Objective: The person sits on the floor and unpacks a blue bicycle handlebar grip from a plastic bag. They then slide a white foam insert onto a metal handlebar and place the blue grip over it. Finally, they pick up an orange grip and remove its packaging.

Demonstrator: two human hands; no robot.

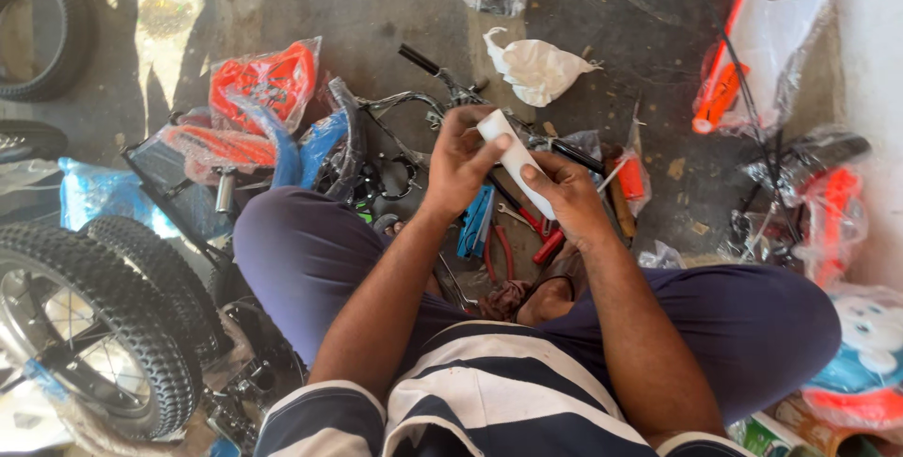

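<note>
Both hands grip a white plastic cylindrical tube [514,162] slanting lower right: left hand [461,164] pinches its top end, right hand [572,196] wraps its lower end

White tube [515,162] — striped shirt [489,401], navy-and-white

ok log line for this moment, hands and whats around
left hand: grips white tube top | right hand: holds tube lower end | near: pliers, wheel

The person wears a shirt [489,401] with broad navy and white stripes, short-sleeved, leaving both forearms bare. Below the shirt, plain dark purple-blue trousers [310,250] cover both legs. No watch, rings or gloves show on either hand.
</note>
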